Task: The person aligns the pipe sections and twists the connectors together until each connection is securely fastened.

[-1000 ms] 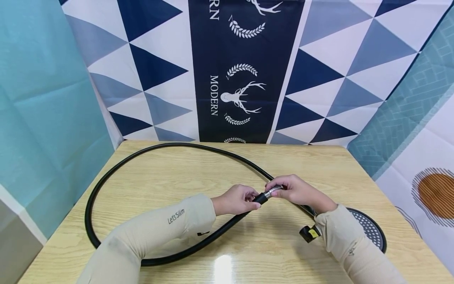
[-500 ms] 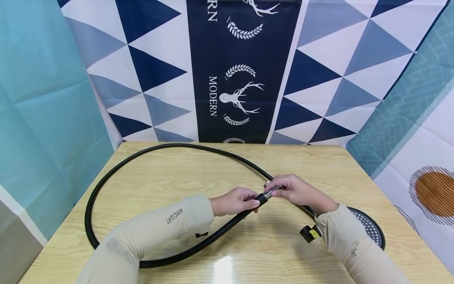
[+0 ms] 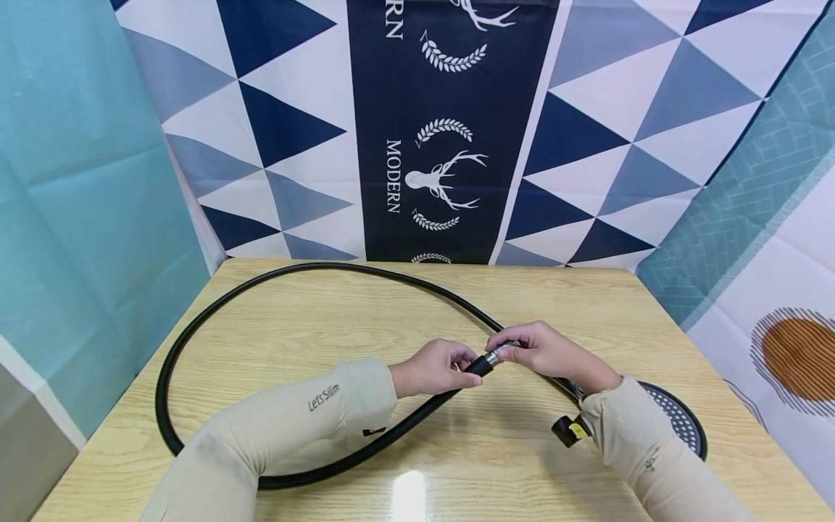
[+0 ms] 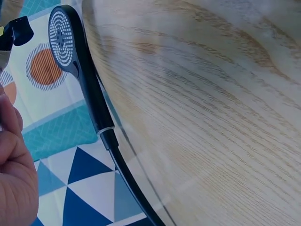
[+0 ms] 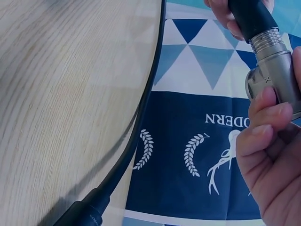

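In the head view, my left hand (image 3: pixel 433 368) pinches the black end (image 3: pixel 479 367) of a shower hose (image 3: pixel 163 377) between thumb and fingers. My right hand (image 3: pixel 544 349) grips a small silver metal angle valve (image 5: pixel 277 66) with a round knob on its side. The hose end sits over the valve's threaded outlet, and several thread rings (image 5: pixel 266 40) show between them. The hose runs in a wide loop over the table to a black hand shower (image 4: pixel 91 89), whose round perforated face (image 3: pixel 678 417) is partly hidden by my right sleeve.
The light wooden table (image 3: pixel 339 312) carries the hose loop, which passes behind both hands. A patterned cloth (image 3: pixel 450 130) hangs at the back, with a teal cloth (image 3: pixel 98 217) on the left. A small black wrist camera (image 3: pixel 566 431) sits under my right sleeve.
The fingers of my left hand close round the hose end, then loosen and shift slightly on it. My right hand keeps the valve in nearly the same spot.
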